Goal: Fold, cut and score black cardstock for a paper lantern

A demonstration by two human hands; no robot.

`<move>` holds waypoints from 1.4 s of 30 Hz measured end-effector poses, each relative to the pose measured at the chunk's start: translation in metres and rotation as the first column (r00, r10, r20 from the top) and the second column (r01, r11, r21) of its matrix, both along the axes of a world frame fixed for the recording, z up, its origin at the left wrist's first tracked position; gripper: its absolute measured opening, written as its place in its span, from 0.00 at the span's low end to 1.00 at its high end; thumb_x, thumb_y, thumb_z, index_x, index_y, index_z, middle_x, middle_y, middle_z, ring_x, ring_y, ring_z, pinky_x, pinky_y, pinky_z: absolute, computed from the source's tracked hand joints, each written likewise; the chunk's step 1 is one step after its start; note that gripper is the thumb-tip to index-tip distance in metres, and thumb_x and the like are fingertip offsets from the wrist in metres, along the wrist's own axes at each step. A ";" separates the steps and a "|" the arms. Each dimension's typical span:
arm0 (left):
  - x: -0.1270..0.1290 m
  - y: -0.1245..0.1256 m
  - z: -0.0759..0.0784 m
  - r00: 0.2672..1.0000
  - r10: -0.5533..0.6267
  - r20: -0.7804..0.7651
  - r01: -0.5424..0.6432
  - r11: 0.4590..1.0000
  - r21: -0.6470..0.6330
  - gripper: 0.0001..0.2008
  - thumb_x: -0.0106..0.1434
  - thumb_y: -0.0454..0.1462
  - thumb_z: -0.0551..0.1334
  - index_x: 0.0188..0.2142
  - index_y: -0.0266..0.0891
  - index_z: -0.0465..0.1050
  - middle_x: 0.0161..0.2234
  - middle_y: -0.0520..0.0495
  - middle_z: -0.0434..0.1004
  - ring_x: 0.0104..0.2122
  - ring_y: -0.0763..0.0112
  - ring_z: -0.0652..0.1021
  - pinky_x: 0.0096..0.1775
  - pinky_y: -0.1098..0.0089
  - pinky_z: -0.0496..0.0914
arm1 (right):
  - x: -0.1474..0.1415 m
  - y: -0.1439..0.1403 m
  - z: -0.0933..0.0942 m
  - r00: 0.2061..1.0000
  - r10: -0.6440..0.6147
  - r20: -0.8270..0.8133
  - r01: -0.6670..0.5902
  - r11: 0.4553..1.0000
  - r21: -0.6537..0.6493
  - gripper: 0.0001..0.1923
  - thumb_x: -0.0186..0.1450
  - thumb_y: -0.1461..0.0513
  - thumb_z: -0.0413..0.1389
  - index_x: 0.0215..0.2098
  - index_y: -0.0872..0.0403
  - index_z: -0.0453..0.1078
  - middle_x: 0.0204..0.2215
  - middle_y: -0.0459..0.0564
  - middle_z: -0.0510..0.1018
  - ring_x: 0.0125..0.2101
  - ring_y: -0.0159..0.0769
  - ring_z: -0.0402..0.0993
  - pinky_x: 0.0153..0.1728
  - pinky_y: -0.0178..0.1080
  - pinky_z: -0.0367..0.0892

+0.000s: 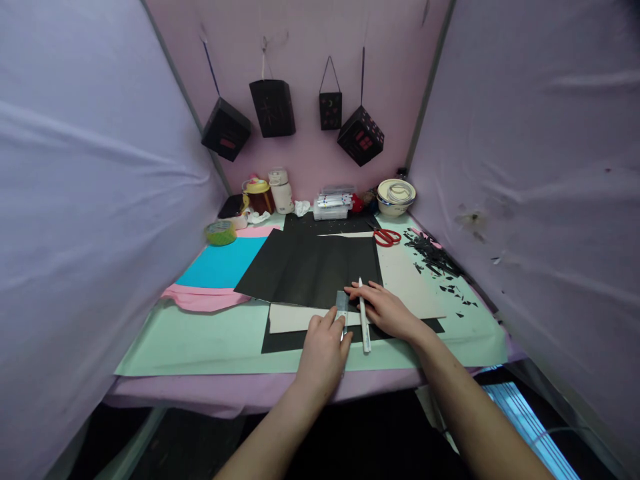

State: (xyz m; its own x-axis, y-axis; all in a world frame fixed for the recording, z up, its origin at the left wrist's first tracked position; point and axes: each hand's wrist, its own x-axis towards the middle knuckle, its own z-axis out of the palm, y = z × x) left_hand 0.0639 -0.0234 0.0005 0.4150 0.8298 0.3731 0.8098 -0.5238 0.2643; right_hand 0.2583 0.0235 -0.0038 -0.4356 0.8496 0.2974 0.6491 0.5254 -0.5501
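Pale lilac cloth walls enclose a small craft booth; four black paper lanterns [274,107] hang on the pink back wall above the table [210,340], whose top is covered by a mint-green sheet. On it lie a large black paper sheet [310,267], a turquoise sheet [223,263] over a pink sheet [205,298], and a cream paper strip [295,318] resting on a second black sheet [285,341] near the front edge.

Left hand [323,350]: fingers curled around a small grey tool [342,305], apparently a glue stick or cutter (cannot tell which), its tip at the cream strip.

Right hand [387,310]: laid flat, fingers spread, pressing on the lower edge of the large black sheet. A white pen [364,315] lies between the two hands, just beside the right one, not gripped.

Background items: red-handled scissors [385,235] beyond the black sheet; black paper scraps [435,260] scattered to the right; a roll of green tape [221,233] at left; a box of markers [331,203], a white bowl [395,196] and two drink containers [270,192] along the back wall.
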 end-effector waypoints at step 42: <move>0.003 0.002 0.006 0.996 -0.028 -0.088 0.025 0.999 -0.038 0.11 0.62 0.32 0.61 0.45 0.34 0.72 0.53 0.40 0.72 0.41 0.59 0.73 0.45 0.58 0.70 | -0.016 0.015 0.055 0.827 -0.365 -0.427 0.375 0.925 -0.065 0.15 0.66 0.53 0.48 0.32 0.54 0.71 0.21 0.45 0.72 0.25 0.33 0.68 0.29 0.34 0.63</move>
State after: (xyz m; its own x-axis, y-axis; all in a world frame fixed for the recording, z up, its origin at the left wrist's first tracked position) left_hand 0.0666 -0.0213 0.0066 0.4674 0.8306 0.3027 0.8168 -0.5368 0.2116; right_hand 0.2422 0.0381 0.0508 0.0826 0.9133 0.3987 0.5037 0.3069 -0.8075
